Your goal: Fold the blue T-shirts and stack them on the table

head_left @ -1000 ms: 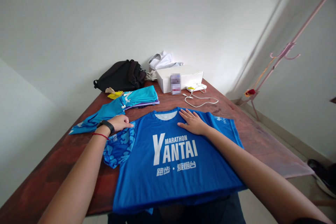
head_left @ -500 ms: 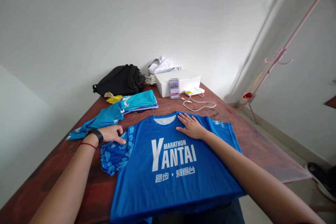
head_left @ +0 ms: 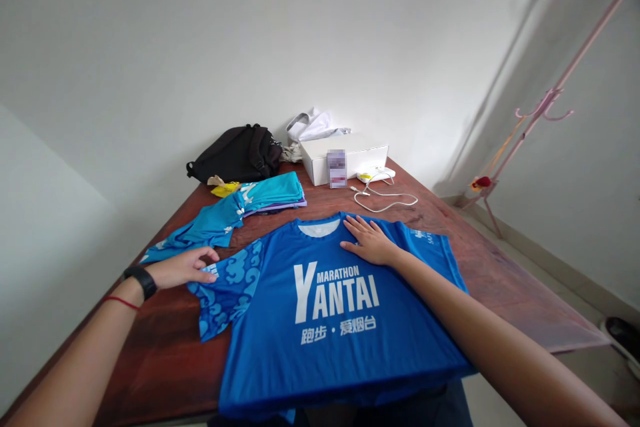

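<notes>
A blue T-shirt [head_left: 280,353] with white lettering lies spread on the table, its neckline facing away from me. Its patterned left-hand sleeve [head_left: 233,287] extends out flat to the side. At that sleeve's outer edge is my left hand [head_left: 187,267], thumb and fingers apart, with the thumb by the cuff. My right hand [head_left: 370,240] rests flat on the shirt just right of the collar, fingers spread. Beyond the left sleeve lies a turquoise garment [head_left: 215,220], partly on a folded stack of clothes [head_left: 275,190].
At the back of the wooden table [head_left: 165,360] sit a black backpack [head_left: 230,153], a white box [head_left: 315,163], a small pixelated packet [head_left: 337,170] and a white device [head_left: 375,175] with a cable [head_left: 385,207]. A pink coat stand [head_left: 535,123] rises on the right.
My left hand has moved left toward the cuff, and the crumpled sleeve is now spread outward. My right hand stays in place on the shirt. The view has shifted slightly.
</notes>
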Available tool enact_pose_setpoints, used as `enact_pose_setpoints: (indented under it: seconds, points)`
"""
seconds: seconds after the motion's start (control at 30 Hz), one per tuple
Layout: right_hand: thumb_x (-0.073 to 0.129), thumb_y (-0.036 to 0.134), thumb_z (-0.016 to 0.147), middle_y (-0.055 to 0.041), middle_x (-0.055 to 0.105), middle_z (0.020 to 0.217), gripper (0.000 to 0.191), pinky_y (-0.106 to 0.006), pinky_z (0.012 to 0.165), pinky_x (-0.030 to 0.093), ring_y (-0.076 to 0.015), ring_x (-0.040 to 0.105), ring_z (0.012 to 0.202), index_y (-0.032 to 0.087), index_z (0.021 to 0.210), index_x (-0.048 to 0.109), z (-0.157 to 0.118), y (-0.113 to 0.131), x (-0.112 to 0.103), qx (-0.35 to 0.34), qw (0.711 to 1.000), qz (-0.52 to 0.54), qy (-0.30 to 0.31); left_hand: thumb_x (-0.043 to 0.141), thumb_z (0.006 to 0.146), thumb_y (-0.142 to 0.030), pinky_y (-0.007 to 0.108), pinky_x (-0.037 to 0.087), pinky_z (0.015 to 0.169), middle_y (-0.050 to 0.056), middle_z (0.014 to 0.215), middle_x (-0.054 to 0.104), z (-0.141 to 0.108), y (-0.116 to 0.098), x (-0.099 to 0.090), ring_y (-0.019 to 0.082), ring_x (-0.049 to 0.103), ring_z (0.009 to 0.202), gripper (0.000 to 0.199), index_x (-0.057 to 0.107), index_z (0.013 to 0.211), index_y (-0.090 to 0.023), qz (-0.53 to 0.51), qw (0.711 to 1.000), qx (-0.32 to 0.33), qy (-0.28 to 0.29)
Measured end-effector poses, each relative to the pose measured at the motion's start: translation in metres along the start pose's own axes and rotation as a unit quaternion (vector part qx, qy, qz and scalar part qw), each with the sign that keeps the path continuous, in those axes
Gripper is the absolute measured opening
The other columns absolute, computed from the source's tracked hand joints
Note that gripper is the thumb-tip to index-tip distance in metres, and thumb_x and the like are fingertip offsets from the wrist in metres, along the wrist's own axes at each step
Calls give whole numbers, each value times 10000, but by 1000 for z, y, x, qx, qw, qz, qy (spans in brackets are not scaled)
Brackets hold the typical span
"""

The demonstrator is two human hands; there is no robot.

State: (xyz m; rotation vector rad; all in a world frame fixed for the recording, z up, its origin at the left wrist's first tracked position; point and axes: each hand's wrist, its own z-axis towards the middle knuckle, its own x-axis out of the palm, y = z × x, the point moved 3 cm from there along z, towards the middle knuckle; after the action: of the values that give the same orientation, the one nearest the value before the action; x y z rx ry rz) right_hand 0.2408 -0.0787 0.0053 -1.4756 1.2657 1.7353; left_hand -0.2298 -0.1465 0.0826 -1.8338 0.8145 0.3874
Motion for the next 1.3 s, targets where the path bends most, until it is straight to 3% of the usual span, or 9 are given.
enact_pose_setpoints:
  seconds: [0.1, 0.23, 0.33, 0.5, 0.6, 0.83, 1.03, 1.13, 1.3]
  points:
    - [190, 809, 915, -37, 118, 1683, 901, -568, 1236, 103, -310, 79, 1552, 244, 1617, 178, 0, 0, 0, 0, 1000, -2, 2, 875, 590, -516, 311, 535, 695, 40, 865, 745, -7, 3, 0, 297, 710, 870, 663, 643, 1154, -255, -60, 996, -27, 59]
    - [187, 809, 914, -33, 128, 1683, 902, -570, 1235, 108, -317, 88, 1551, 241, 1616, 189, 1, -2, 3, 0, 1000, -5, -4, 879, 608, -523, 233, 479, 552, 43, 892, 733, -11, 10, -1, 273, 703, 839, 727, 621, 1236, -260, -88, 994, -51, 31]
    - [196, 808, 915, -31, 130, 1683, 894, -577, 1233, 113, -327, 94, 1549, 251, 1615, 193, 2, -4, 4, -3, 1000, -3, -7, 850, 683, -541, 260, 535, 643, 50, 1010, 720, -13, 13, 6, 247, 697, 902, 744, 549, 1312, -282, -153, 987, -51, 9]
    - [202, 807, 917, -37, 137, 1681, 890, -585, 1231, 107, -322, 91, 1550, 252, 1613, 202, 2, -4, 5, -1, 1000, 1, -7, 825, 728, -563, 303, 568, 659, 56, 997, 700, -17, 14, 27, 233, 699, 886, 853, 419, 1423, -284, -241, 962, -61, -114]
    - [198, 803, 919, -35, 133, 1682, 886, -582, 1232, 109, -324, 82, 1550, 254, 1614, 197, 2, -4, 5, -2, 1000, 0, -9, 805, 744, -581, 319, 580, 679, 88, 1177, 681, -27, 12, 38, 267, 688, 1030, 952, 288, 1505, -337, -247, 952, -66, -172]
    - [192, 806, 916, -37, 135, 1682, 890, -578, 1233, 101, -326, 81, 1550, 255, 1615, 192, 2, -4, 5, -5, 1000, 3, -10, 784, 728, -632, 487, 559, 915, 159, 1347, 620, -55, 15, 56, 364, 581, 1263, 1144, 89, 1584, -327, -152, 965, -42, -208]
    - [195, 807, 914, -39, 134, 1683, 893, -587, 1229, 100, -330, 80, 1550, 253, 1614, 193, 2, -3, 4, -4, 1000, 6, -7, 863, 674, -521, 447, 525, 1017, 131, 1566, 412, -68, 20, 67, 344, 499, 1360, 1163, 134, 1575, -414, -190, 943, 49, -267]
    - [192, 814, 910, -41, 132, 1682, 903, -582, 1231, 94, -321, 82, 1551, 247, 1613, 203, 1, -2, 3, -4, 1000, 10, -7, 865, 676, -521, 423, 548, 979, 96, 1580, 406, -74, 15, 70, 343, 538, 1318, 1109, 198, 1558, -437, -217, 942, 78, -245]
    - [192, 820, 905, -58, 143, 1679, 926, -588, 1230, 96, -323, 88, 1550, 219, 1609, 221, 1, -1, 2, -3, 1000, 12, -7, 743, 798, -606, 404, 561, 876, 122, 1391, 618, -74, 7, 66, 348, 623, 1185, 760, 472, 1448, -321, -222, 962, 107, -116]
